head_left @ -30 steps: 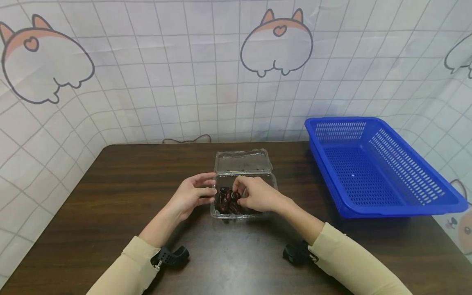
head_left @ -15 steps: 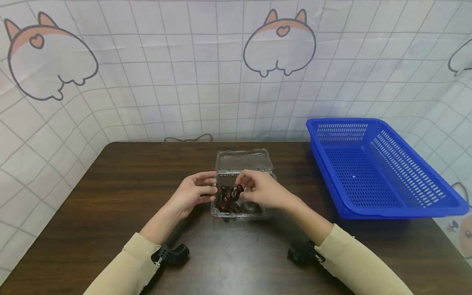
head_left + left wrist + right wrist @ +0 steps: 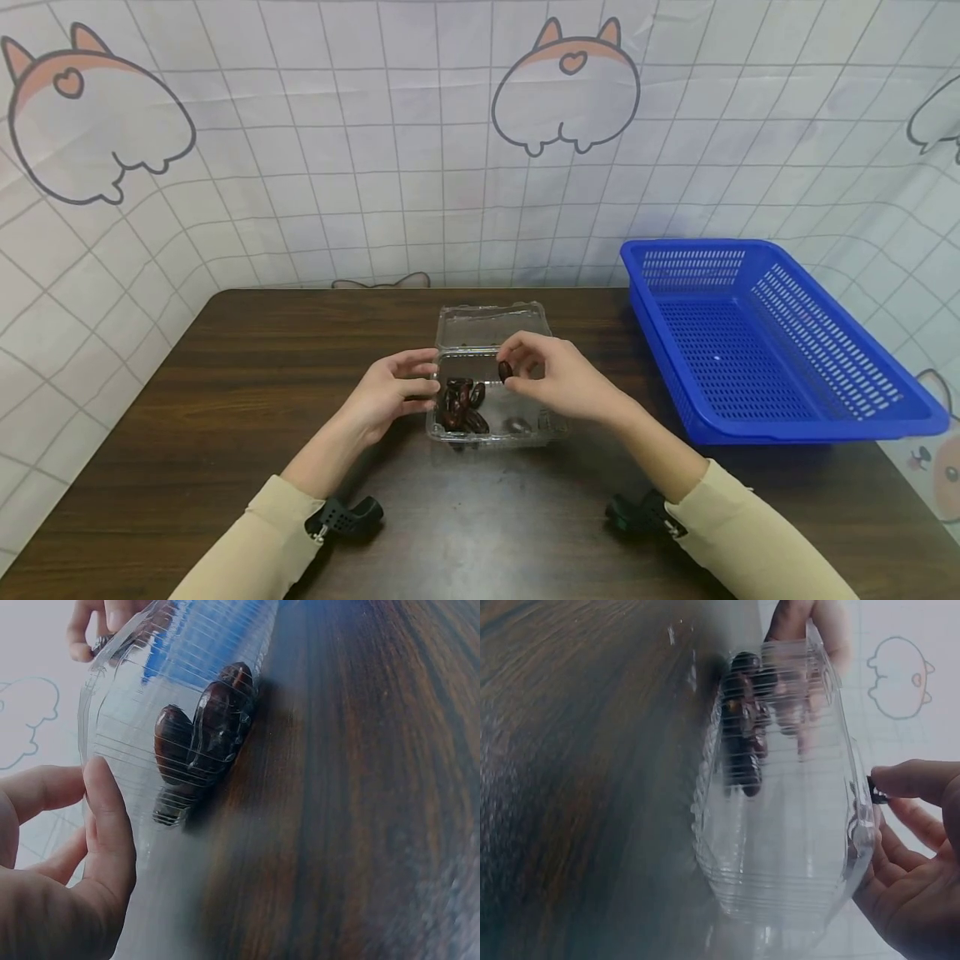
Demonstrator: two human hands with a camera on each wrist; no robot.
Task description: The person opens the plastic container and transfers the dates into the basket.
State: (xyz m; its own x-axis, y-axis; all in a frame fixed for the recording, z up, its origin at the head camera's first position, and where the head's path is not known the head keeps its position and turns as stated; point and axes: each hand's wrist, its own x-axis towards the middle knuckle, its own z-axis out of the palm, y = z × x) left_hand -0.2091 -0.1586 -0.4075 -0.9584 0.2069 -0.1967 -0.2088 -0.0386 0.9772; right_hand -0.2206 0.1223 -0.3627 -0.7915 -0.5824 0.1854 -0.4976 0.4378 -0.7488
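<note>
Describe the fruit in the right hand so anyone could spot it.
On the brown table, left of the blue basket, sits an open clear box. Above it, the right hand pinches one dark, glossy fruit, the only one held; the others lie inside.

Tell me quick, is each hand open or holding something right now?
Left hand: open, touching the side of the clear container.
Right hand: closed, pinching one dark date.
</note>
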